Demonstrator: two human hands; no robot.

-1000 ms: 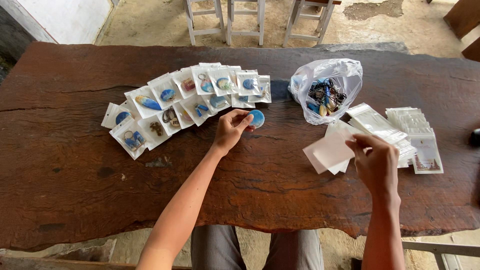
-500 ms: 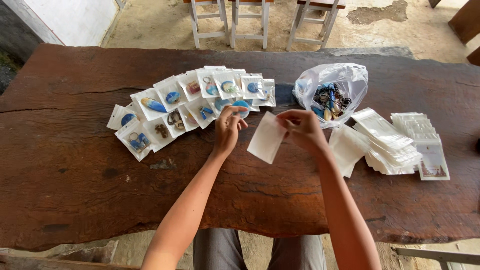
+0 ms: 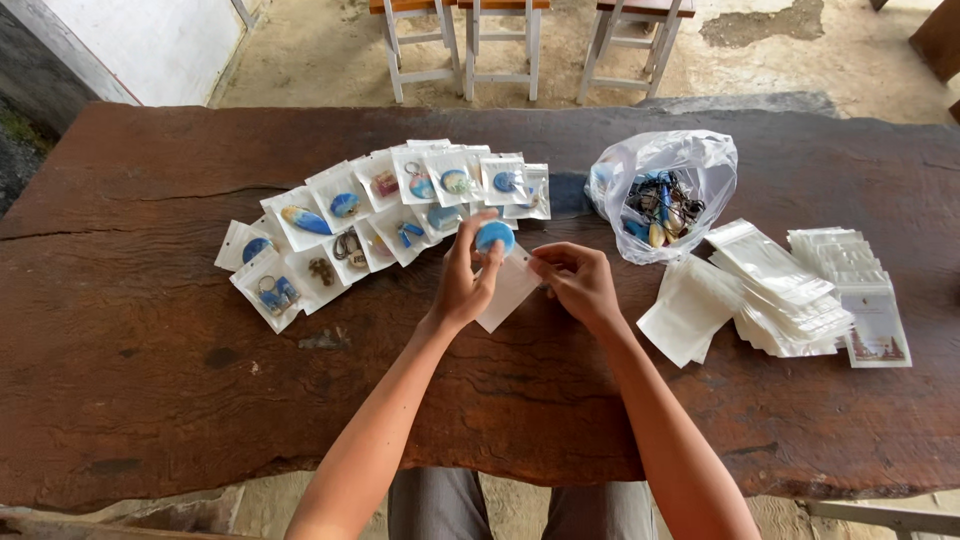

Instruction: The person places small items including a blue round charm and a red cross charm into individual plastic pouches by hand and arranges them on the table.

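Two hands hold a blue round charm and a small clear bag over a wooden table.

Head view: the left hand (image 3: 462,282) pinches the blue round charm (image 3: 494,237) in its fingertips, so its grip is closed on the charm. The right hand (image 3: 578,283) pinches the top edge of the small clear bag (image 3: 505,291), which hangs just under the charm and touches it. Both hands are above the middle of the table (image 3: 150,380). Behind them lies a fan of filled little bags (image 3: 340,220) with charms inside. To the right sits a big plastic bag (image 3: 662,190) of loose charms, and near it a pile of empty bags (image 3: 770,290) and a stack of cards (image 3: 870,300). Stools (image 3: 470,40) stand past the table.
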